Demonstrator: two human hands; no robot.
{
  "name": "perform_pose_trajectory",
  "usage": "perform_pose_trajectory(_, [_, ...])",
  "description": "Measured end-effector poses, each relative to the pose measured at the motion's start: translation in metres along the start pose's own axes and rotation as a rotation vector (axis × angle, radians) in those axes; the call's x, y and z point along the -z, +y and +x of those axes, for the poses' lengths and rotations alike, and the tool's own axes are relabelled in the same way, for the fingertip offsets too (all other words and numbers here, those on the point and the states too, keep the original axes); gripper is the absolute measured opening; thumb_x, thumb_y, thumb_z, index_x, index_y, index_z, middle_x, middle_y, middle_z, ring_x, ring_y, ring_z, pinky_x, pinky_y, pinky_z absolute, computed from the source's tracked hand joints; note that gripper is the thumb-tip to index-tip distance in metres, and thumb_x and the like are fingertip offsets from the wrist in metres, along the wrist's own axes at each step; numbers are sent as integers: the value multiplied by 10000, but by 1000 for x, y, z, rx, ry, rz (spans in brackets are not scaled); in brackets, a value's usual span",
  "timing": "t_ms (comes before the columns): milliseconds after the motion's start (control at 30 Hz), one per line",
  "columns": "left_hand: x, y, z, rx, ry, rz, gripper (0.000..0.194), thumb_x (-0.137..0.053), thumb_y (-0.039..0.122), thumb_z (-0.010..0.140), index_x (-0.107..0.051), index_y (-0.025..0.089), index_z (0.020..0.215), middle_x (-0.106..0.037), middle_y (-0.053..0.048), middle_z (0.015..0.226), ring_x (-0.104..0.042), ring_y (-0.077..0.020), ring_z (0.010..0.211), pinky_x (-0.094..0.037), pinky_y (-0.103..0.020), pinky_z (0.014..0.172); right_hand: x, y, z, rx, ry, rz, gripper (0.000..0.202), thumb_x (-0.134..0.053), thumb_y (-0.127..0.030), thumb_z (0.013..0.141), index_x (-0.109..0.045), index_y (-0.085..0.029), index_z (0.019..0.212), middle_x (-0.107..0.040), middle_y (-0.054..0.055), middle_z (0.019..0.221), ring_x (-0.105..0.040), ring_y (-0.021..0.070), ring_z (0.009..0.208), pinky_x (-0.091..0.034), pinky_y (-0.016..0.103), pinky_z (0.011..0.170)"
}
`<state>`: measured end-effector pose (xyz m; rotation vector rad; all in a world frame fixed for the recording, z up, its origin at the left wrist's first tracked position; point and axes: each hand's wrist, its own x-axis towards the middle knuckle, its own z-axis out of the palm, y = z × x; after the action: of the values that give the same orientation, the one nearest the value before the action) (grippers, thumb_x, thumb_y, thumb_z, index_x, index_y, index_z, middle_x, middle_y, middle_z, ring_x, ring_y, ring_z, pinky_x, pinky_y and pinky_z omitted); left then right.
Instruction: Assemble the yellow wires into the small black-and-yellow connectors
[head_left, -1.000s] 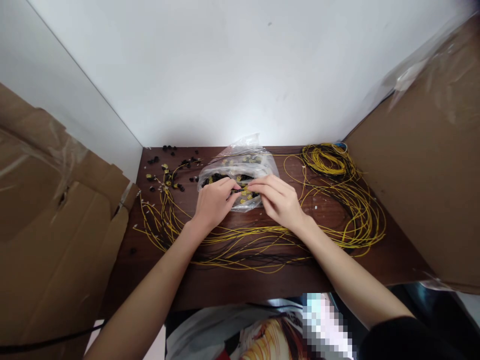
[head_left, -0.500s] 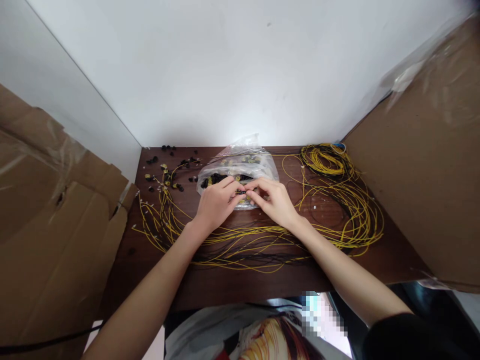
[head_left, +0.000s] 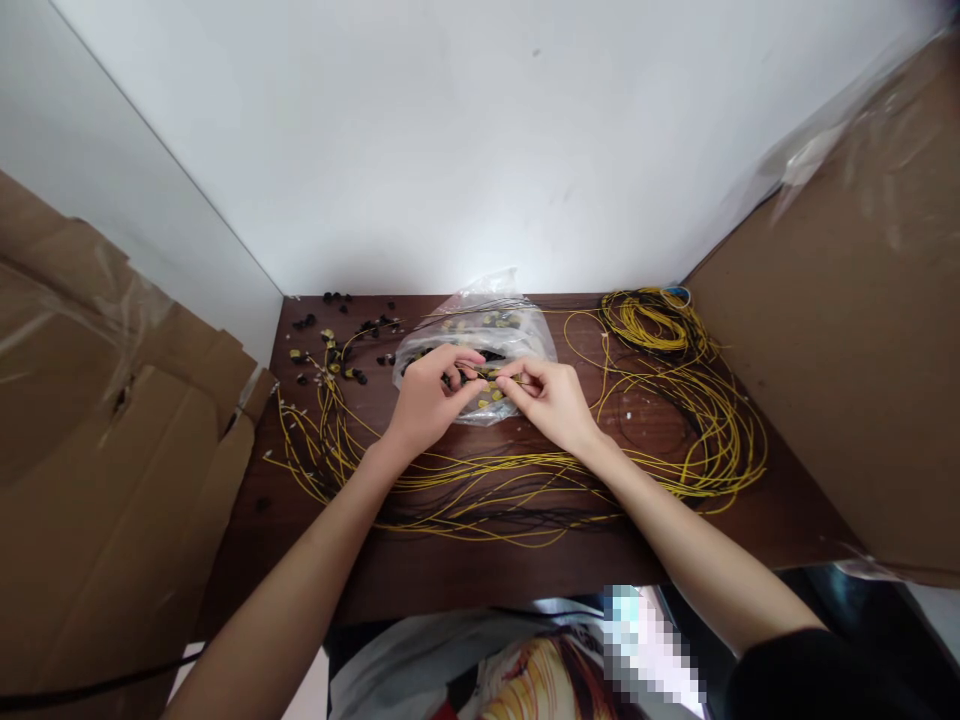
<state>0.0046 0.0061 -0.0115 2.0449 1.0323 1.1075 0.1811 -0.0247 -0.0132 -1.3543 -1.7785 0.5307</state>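
Over a clear plastic bag (head_left: 536,335) of small black and yellow parts, my left hand (head_left: 433,398) and my right hand (head_left: 550,400) meet fingertip to fingertip. Thin dark wire shows between them. My right thumb and forefinger are pinched on it. The left thumb points at the same spot, its forefinger raised a little above, and what it holds is too small to make out. Long yellow and black wires (head_left: 525,460) run in a loose bundle below both wrists.
Coiled yellow wire (head_left: 652,325) sits at the back right of the brown table (head_left: 480,580). Small black caps (head_left: 307,321) and yellow pieces are scattered at the back left. Cardboard (head_left: 112,450) stands on the left, with another cardboard panel (head_left: 840,330) on the right. A white wall rises behind.
My left forefinger has lifted away from the thumb, opening a gap there. The right fingertips have shifted slightly right, and more dark wire shows between the hands.
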Motion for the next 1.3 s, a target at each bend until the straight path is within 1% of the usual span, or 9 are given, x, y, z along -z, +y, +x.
perform_pose_trajectory(167, [0,0,2,179,-2,-279,267,-659,209,716,-622,151,974,-622,-33,817,-576,-110,657,-470,-174,471,0,0,-2,-24,-3,16,159,-566,-268,810,-667,-144,800,-298,-77,482,-284,67,448,-245,217,479])
perform_pose_trajectory(267, [1,1,3,227,-1,-423,272,-689,205,679,-629,139,936,-635,-40,797,-607,-133,704,-531,-200,518,-1,1,-2,-25,-5,33,160,-564,-271,813,-664,-147,800,-304,-76,479,-275,67,449,-238,216,476])
perform_pose_trajectory(367, [1,4,3,255,-29,-492,281,-708,195,662,-634,130,925,-666,-52,814,-628,-138,714,-566,-244,604,-1,1,-2,-16,-9,45,173,-572,-285,816,-677,-148,794,-311,-71,474,-268,69,452,-233,219,476])
perform_pose_trajectory(600, [0,3,1,254,-90,-445,213,-713,183,658,-650,132,856,-693,-59,852,-651,-140,731,-558,-250,669,1,2,-2,25,-28,54,201,-590,-309,815,-727,-161,821,-404,-49,481,-265,70,450,-219,224,467])
perform_pose_trajectory(733, [-1,2,1,253,-68,-438,236,-705,178,660,-645,135,885,-690,-55,836,-654,-143,724,-566,-259,665,0,0,-2,37,7,27,203,-587,-311,817,-728,-165,827,-376,-57,468,-279,70,445,-231,222,476])
perform_pose_trajectory(833, [0,1,2,242,-23,-419,253,-700,177,661,-640,135,903,-685,-52,829,-651,-149,750,-568,-259,662,1,-1,-2,11,45,-6,244,-544,-325,840,-703,-152,774,-351,-57,464,-303,74,450,-258,220,491])
perform_pose_trajectory(967, [2,-1,3,211,33,-375,262,-689,175,670,-632,135,922,-684,-53,833,-646,-146,752,-557,-255,667,4,-2,-1,-37,52,-21,252,-509,-304,846,-656,-145,717,-473,-29,522,-395,85,482,-315,216,516])
perform_pose_trajectory(1067, [3,-1,4,196,50,-343,267,-673,175,681,-621,140,941,-686,-51,835,-647,-148,760,-545,-251,672,4,-2,0,-33,41,-27,213,-515,-275,829,-644,-153,712,-547,-9,575,-458,100,519,-343,217,525])
perform_pose_trajectory(1300, [3,0,4,196,54,-318,269,-657,154,690,-607,135,953,-685,-49,837,-640,-138,773,-522,-227,679,2,-1,-1,11,44,-11,160,-524,-232,805,-608,-159,690,-598,10,645,-520,120,583,-373,225,541])
